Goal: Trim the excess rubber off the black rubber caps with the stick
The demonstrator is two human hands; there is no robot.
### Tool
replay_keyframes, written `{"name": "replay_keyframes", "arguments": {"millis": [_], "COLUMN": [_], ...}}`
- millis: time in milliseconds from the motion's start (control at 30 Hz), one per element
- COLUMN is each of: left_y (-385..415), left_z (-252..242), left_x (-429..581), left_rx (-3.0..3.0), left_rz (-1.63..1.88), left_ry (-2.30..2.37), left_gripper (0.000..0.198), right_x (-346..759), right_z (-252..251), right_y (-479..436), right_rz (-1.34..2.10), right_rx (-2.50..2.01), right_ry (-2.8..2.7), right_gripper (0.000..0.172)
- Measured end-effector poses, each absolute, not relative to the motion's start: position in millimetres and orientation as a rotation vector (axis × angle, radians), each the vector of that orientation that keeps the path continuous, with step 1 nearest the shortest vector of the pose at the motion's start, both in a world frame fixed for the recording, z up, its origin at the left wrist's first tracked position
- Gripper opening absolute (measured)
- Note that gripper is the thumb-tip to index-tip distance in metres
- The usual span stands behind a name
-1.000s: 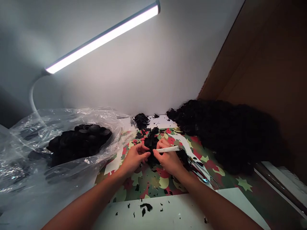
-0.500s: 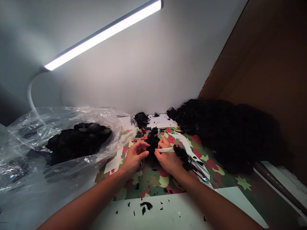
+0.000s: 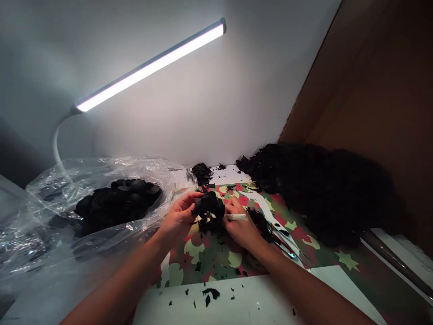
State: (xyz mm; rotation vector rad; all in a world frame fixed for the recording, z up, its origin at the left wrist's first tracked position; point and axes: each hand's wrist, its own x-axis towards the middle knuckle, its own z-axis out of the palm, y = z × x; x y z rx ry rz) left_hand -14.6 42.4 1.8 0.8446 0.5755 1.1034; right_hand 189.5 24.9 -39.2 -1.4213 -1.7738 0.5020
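Left hand (image 3: 177, 221) grips the black piece (image 3: 209, 208), right hand (image 3: 241, 228) pinches a white tool (image 3: 237, 217); big pile (image 3: 321, 189) right of fingers seems untrimmed

A ragged-edged black piece (image 3: 209, 208) is held aloft, a slim white stick (image 3: 237, 217) level against its right side.

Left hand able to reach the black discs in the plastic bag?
Probably, but not freely: left hand holds a black piece; discs lie close beside it, only loose bag plastic between.

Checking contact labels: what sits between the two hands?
Head view: a black part, pinched by the left hand; the right hand, holding a white-handled tool, touches it.
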Motion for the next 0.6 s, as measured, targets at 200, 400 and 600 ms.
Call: {"name": "replay_keyframes", "arguments": {"millis": [200, 400, 600], "left_y": [44.1, 45.4, 38.3], "left_z": [-11.7, -25.6, -34.1], "left_x": [-7.5, -2.6, 4.9], "left_rx": [0.804, 0.884, 0.945], "left_rz": [1.084, 1.204, 1.317], "left_ry": [0.590, 0.750, 0.978], "left_gripper": [0.026, 0.028, 0.035], "right_x": [198.3, 195.3, 177.0], "right_z": [-21.3, -1.2, 4.5], "right_y": [26.2, 14.8, -5.8], "right_rz": [0.488, 0.586, 0.789], "right_rx": [-1.405, -1.247, -1.200], "right_ry": [-1.753, -1.571, -1.510], "right_gripper": [0.027, 0.030, 0.027]}}
